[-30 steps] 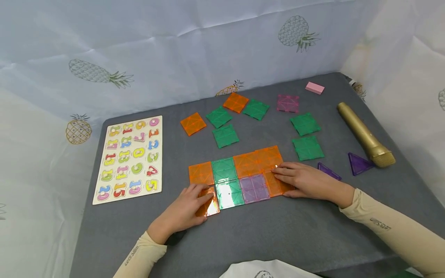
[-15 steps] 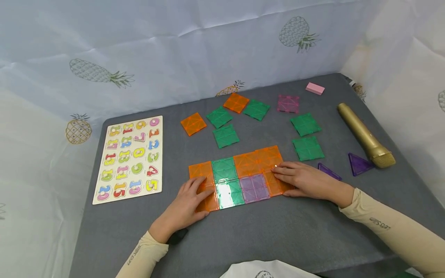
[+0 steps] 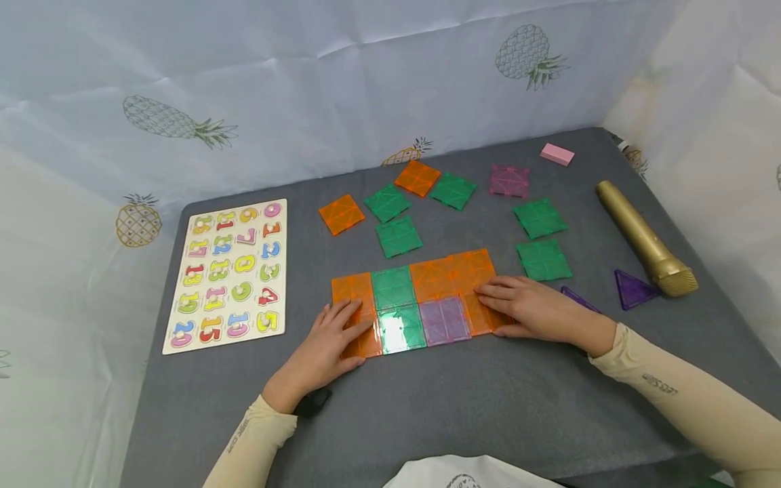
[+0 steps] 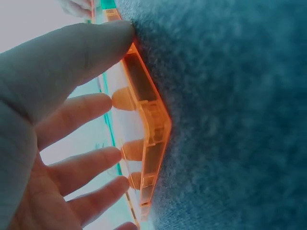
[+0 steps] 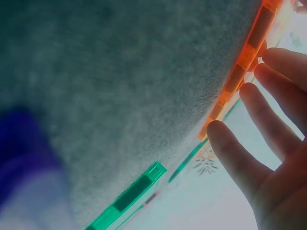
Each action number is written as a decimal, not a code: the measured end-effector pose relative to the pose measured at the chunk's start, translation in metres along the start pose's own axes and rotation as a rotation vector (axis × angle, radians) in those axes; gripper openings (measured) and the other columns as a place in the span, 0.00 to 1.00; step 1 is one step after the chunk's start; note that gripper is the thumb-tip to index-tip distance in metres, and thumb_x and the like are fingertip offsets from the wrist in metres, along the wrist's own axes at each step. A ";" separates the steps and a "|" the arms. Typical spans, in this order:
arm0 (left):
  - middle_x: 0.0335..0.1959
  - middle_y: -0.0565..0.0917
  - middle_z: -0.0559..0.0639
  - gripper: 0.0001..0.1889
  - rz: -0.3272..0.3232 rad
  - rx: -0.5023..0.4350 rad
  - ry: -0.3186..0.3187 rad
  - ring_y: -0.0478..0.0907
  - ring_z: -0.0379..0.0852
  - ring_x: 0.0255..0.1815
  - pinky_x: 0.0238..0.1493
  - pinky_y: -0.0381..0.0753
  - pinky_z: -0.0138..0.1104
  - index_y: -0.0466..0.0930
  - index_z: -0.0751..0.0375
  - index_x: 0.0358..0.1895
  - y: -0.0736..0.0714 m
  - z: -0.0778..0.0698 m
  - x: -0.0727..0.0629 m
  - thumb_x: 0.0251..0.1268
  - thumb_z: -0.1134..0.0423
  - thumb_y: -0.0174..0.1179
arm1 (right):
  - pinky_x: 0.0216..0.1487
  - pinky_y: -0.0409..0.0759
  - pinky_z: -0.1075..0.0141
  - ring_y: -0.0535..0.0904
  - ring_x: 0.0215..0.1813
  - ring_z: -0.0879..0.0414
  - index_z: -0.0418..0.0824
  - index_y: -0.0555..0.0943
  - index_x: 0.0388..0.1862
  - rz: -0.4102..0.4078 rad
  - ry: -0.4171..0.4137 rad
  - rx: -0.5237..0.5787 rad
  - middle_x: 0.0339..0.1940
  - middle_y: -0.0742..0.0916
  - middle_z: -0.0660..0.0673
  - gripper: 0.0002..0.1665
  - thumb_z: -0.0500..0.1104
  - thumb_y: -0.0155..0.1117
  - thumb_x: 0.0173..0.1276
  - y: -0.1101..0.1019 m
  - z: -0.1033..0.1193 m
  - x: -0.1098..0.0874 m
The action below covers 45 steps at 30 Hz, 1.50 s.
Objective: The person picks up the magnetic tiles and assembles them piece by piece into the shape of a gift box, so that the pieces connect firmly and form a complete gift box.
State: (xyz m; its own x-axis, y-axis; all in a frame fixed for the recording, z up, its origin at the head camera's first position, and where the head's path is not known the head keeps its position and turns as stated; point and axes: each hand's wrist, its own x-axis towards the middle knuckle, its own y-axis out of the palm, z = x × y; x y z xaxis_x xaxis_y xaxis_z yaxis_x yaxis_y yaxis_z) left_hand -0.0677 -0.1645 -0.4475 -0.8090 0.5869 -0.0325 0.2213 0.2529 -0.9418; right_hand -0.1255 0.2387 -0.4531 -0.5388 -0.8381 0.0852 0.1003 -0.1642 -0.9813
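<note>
A two-row block of flat translucent square magnetic tiles lies mid-table in the head view, mixing orange, green and one purple tile. At its near left corner, my left hand rests fingertips on an orange tile. The left wrist view has the thumb at that tile's edge, the fingers spread over its face. My right hand lies with extended fingers on the orange tile at the right end, covering part of it. In the right wrist view, fingertips touch along its edge.
Behind the block are several loose green and orange tiles and a pink tile. A number puzzle board lies left. On the right are a gold microphone, purple triangles and a pink block.
My left hand has slid the near-left orange tile away from me, into line with its row. Most recently the whole block has shifted slightly farther back with both hands on it.
</note>
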 end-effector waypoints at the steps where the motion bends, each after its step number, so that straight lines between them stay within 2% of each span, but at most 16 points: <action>1: 0.72 0.63 0.61 0.32 0.002 -0.001 -0.002 0.58 0.62 0.72 0.70 0.54 0.60 0.76 0.55 0.63 0.000 0.000 0.001 0.54 0.51 0.70 | 0.59 0.74 0.47 0.73 0.63 0.44 0.36 0.76 0.63 0.002 0.004 -0.002 0.62 0.80 0.42 0.38 0.57 0.70 0.59 0.000 0.000 0.000; 7: 0.71 0.65 0.61 0.31 0.019 0.001 -0.003 0.59 0.62 0.71 0.71 0.54 0.60 0.76 0.55 0.63 -0.003 -0.001 0.008 0.54 0.52 0.71 | 0.59 0.74 0.46 0.73 0.63 0.44 0.36 0.76 0.64 0.015 0.022 -0.005 0.62 0.80 0.42 0.39 0.57 0.70 0.59 -0.002 -0.002 -0.001; 11: 0.64 0.72 0.61 0.28 0.001 -0.003 0.015 0.64 0.60 0.67 0.69 0.58 0.58 0.77 0.59 0.60 -0.015 -0.003 0.026 0.56 0.53 0.69 | 0.59 0.74 0.47 0.74 0.62 0.45 0.36 0.76 0.63 0.011 0.023 -0.010 0.61 0.81 0.42 0.38 0.57 0.70 0.59 -0.004 0.000 0.000; 14: 0.61 0.75 0.60 0.26 -0.025 -0.014 0.008 0.68 0.59 0.65 0.69 0.63 0.54 0.77 0.63 0.59 -0.030 -0.003 0.055 0.60 0.55 0.67 | 0.58 0.75 0.47 0.74 0.60 0.45 0.36 0.78 0.61 -0.002 0.021 -0.018 0.59 0.82 0.42 0.37 0.56 0.71 0.58 -0.005 0.001 0.000; 17: 0.64 0.73 0.61 0.26 -0.022 0.003 -0.019 0.68 0.58 0.66 0.68 0.66 0.48 0.74 0.65 0.62 -0.043 0.001 0.095 0.63 0.59 0.65 | 0.57 0.75 0.48 0.75 0.59 0.45 0.36 0.79 0.60 -0.020 0.020 -0.019 0.58 0.83 0.42 0.36 0.55 0.72 0.57 -0.005 0.002 0.000; 21: 0.67 0.71 0.61 0.27 0.050 0.052 -0.048 0.67 0.57 0.68 0.67 0.68 0.44 0.71 0.65 0.65 -0.053 0.006 0.148 0.63 0.65 0.64 | 0.57 0.76 0.49 0.74 0.59 0.45 0.35 0.79 0.59 -0.033 0.012 -0.007 0.58 0.83 0.41 0.36 0.54 0.72 0.57 -0.002 0.005 0.002; 23: 0.65 0.73 0.61 0.27 0.109 0.075 -0.062 0.69 0.57 0.66 0.66 0.70 0.44 0.72 0.66 0.64 -0.055 0.008 0.166 0.61 0.65 0.65 | 0.58 0.76 0.49 0.74 0.59 0.45 0.34 0.78 0.60 -0.030 0.007 -0.005 0.58 0.83 0.41 0.36 0.54 0.71 0.58 -0.001 0.006 0.003; 25: 0.62 0.76 0.59 0.28 0.155 0.092 -0.076 0.72 0.56 0.64 0.64 0.72 0.43 0.74 0.65 0.63 -0.057 0.008 0.179 0.59 0.63 0.68 | 0.58 0.75 0.49 0.74 0.60 0.45 0.35 0.78 0.61 -0.025 0.006 -0.006 0.59 0.83 0.42 0.36 0.55 0.71 0.59 0.000 0.007 0.005; 29: 0.57 0.80 0.57 0.29 0.197 0.127 -0.090 0.75 0.55 0.59 0.61 0.74 0.43 0.76 0.64 0.61 -0.053 0.009 0.191 0.55 0.59 0.71 | 0.58 0.76 0.50 0.74 0.60 0.46 0.35 0.78 0.60 -0.029 0.006 -0.006 0.59 0.83 0.42 0.35 0.55 0.71 0.59 -0.002 0.008 0.006; 37: 0.61 0.76 0.58 0.29 0.176 0.130 -0.103 0.72 0.57 0.62 0.67 0.67 0.46 0.75 0.62 0.62 -0.042 0.020 0.193 0.57 0.58 0.70 | 0.58 0.76 0.50 0.74 0.60 0.46 0.35 0.79 0.60 -0.017 0.014 -0.004 0.59 0.82 0.42 0.35 0.55 0.71 0.58 -0.005 0.010 0.005; 42: 0.61 0.73 0.59 0.28 0.202 0.114 -0.142 0.72 0.59 0.59 0.59 0.74 0.49 0.75 0.58 0.62 -0.040 0.023 0.193 0.58 0.57 0.69 | 0.58 0.75 0.48 0.74 0.62 0.45 0.36 0.78 0.61 0.048 0.031 0.027 0.61 0.82 0.42 0.34 0.55 0.68 0.62 -0.010 0.009 0.006; 45: 0.60 0.73 0.60 0.29 0.220 0.106 -0.146 0.74 0.59 0.56 0.55 0.76 0.50 0.73 0.58 0.62 -0.040 0.023 0.196 0.58 0.57 0.69 | 0.57 0.75 0.47 0.76 0.59 0.44 0.38 0.80 0.58 0.025 0.082 0.055 0.57 0.83 0.41 0.30 0.54 0.67 0.63 -0.020 -0.005 0.006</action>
State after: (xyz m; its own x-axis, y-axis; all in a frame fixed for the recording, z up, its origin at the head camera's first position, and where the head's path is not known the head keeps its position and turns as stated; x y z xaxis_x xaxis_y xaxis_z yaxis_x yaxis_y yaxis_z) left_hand -0.2472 -0.0773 -0.4234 -0.8195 0.4994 -0.2810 0.3487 0.0454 -0.9361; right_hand -0.1349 0.2394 -0.4334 -0.6018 -0.7974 0.0447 0.1585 -0.1741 -0.9719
